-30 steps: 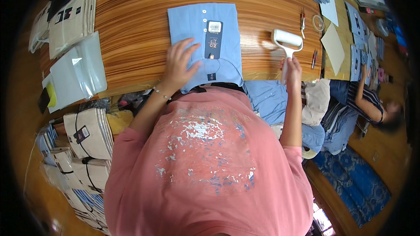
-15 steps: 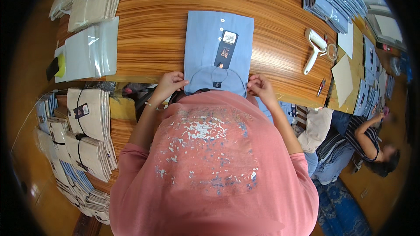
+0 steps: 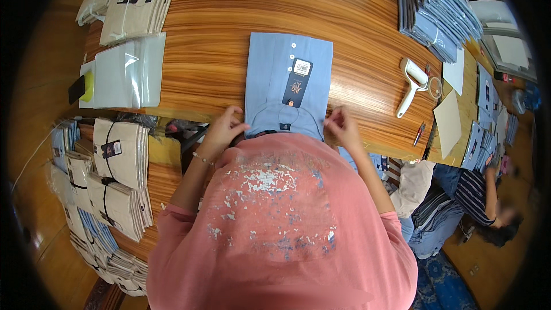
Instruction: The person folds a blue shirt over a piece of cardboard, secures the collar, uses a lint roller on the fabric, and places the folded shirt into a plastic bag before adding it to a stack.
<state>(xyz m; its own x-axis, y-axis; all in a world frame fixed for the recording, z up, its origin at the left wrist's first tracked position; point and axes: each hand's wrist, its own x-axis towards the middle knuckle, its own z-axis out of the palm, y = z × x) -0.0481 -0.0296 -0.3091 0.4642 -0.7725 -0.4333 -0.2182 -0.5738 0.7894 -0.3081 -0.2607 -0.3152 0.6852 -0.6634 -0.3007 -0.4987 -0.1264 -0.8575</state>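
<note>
A folded light-blue shirt lies on the striped wooden table with its collar end toward me. White buttons run up its front, and a dark hang tag with a white sticker rests on it. At the shirt's near left corner is my left hand, thumb and fingers apart. My right hand is by the near right edge, its fingers bent and loosely parted, slightly blurred. Neither hand visibly grips the cloth. My pink top hides the nearest part of the collar.
Clear plastic sleeves and bagged beige garments lie at the left. On the right are a white lint roller, small snips, a beige card and stacked blue shirts. Beige bundles stand lower left; another person is at right.
Both hands have come off the shirt's near side edges, their fingers loosening. The table and shirt now appear slightly lower in view. The person at right has shifted an arm.
</note>
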